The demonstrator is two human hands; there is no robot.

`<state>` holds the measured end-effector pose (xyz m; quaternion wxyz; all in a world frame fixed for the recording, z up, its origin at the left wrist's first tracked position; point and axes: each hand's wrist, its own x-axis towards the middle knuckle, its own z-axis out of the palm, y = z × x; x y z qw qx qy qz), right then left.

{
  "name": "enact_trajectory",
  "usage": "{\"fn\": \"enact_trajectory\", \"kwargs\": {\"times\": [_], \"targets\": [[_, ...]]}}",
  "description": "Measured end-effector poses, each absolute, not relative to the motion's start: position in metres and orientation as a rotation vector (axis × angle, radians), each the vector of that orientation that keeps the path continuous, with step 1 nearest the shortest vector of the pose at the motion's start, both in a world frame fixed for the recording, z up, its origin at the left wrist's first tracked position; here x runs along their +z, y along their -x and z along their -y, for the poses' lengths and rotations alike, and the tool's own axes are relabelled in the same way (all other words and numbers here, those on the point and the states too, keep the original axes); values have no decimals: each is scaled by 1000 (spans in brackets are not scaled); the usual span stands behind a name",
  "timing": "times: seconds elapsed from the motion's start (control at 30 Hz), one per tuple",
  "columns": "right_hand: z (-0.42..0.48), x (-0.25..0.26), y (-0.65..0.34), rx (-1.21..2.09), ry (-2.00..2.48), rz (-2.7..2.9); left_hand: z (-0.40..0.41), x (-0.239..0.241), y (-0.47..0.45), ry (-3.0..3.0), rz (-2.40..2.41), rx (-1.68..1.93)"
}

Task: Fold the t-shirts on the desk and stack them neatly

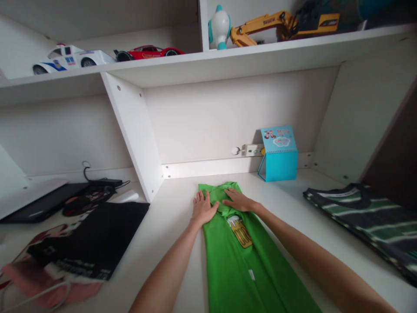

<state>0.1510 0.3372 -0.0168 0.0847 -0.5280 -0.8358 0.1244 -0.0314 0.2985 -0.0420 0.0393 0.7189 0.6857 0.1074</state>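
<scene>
A bright green T-shirt (231, 278) lies on the white desk (176, 204), its sides folded into a long strip. A yellow mug print (240, 232) and a small white label show on it. At the far end, my left hand (203, 209) rests palm down on the cloth's left edge, fingers spread. Opposite it, my right hand (239, 201) lies on the gathered top part with its fingers apart. Both hands press on the fabric rather than grip it. The shirt's near end runs out of view at the bottom.
Right of me lies a folded striped shirt (368, 217). A blue desk calendar (280, 158) stands near a power strip (253, 150) at the back. Left are a black bag-like item (114, 234) and a laptop (42, 202). Toy vehicles, including a yellow excavator (267, 24), line the shelf above.
</scene>
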Motion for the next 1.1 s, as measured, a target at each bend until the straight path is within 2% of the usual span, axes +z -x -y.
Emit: {"fn": "enact_trajectory", "kwargs": {"times": [0.23, 0.4, 1.1], "targets": [[-278, -26, -167, 485, 1597, 2505, -298, -38, 31, -2229, -2072, 322], [-247, -35, -166, 301, 1594, 2448, -299, -38, 30, -2236, -2089, 293], [-247, -34, -162, 294, 1609, 2447, -301, -39, 30, -2248, -2108, 299]]}}
